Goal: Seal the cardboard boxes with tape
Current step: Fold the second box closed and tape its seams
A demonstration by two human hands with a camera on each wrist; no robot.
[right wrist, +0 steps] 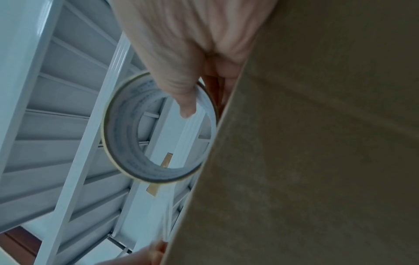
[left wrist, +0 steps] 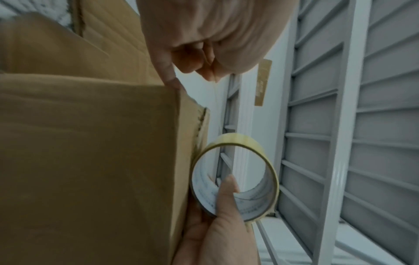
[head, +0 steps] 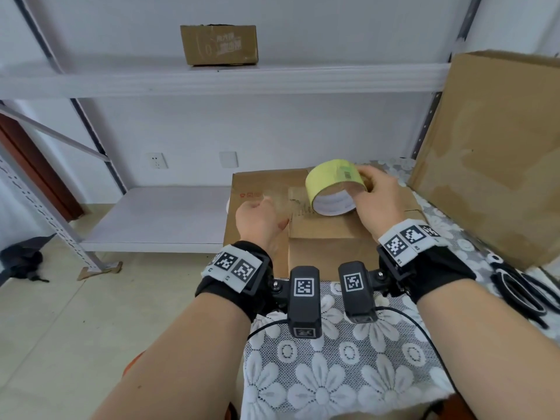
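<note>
A small brown cardboard box (head: 330,234) stands on the lace-covered table (head: 333,374), against a wider cardboard box (head: 260,183) behind it. Above its top, my right hand (head: 375,189) grips a yellow tape roll (head: 331,186), thumb inside the white core (right wrist: 186,100). My left hand (head: 257,215) is at the small box's left top edge, fingers curled, pinching the free end of the tape (left wrist: 214,89), which runs as a thin clear strip to the roll (left wrist: 235,177). The small box's side (left wrist: 90,143) fills the left wrist view.
A big cardboard sheet (head: 491,153) leans at the right. Black scissors (head: 515,286) lie on the table's right edge. Another box (head: 218,45) sits on the upper shelf of the grey metal rack (head: 212,80). A dark cloth (head: 21,262) lies on the floor.
</note>
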